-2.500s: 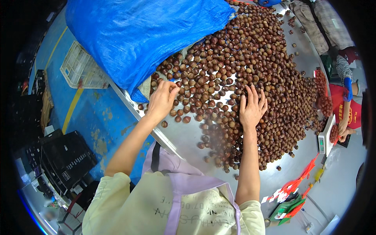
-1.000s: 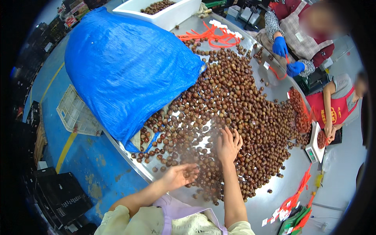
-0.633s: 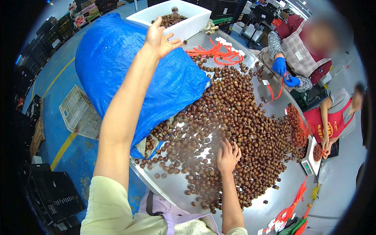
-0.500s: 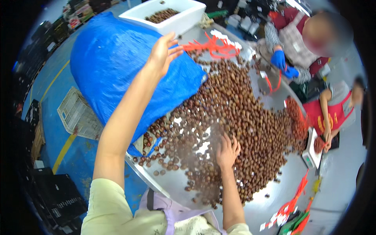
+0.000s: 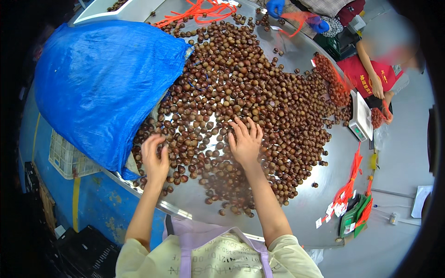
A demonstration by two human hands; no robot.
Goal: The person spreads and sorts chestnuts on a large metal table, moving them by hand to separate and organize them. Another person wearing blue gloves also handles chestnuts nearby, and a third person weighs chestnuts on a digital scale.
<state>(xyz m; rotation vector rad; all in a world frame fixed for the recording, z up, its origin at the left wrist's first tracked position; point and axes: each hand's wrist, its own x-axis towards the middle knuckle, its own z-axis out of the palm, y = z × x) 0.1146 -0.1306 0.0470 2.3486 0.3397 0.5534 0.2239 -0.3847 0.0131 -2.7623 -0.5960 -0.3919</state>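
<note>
A broad heap of glossy brown chestnuts (image 5: pixel 273 102) lies spread over the metal table (image 5: pixel 185 204). My left hand (image 5: pixel 155 160) rests at the heap's near left edge, close to the blue sheet's lower corner. Its thumb stands apart from loosely bent fingers, and nothing is held. Over the middle of the nuts, my right hand (image 5: pixel 245 141) is open with fingers spread, palm down, touching or just above them. The blue plastic sheet (image 5: pixel 106 83) bulges over something at the left, and nuts lie along its edge.
A white tub (image 5: pixel 111 11) stands at the far left. Red net bags (image 5: pixel 345 183) and a green bundle (image 5: pixel 354 217) lie at the right, near a scale (image 5: pixel 360 118). Two co-workers handle red nets across the table. A plastic crate (image 5: pixel 69 155) sits on the floor.
My left hand has come down from above the blue sheet to the nuts at its near edge. My right hand has shifted over the nuts. The view has also moved.
</note>
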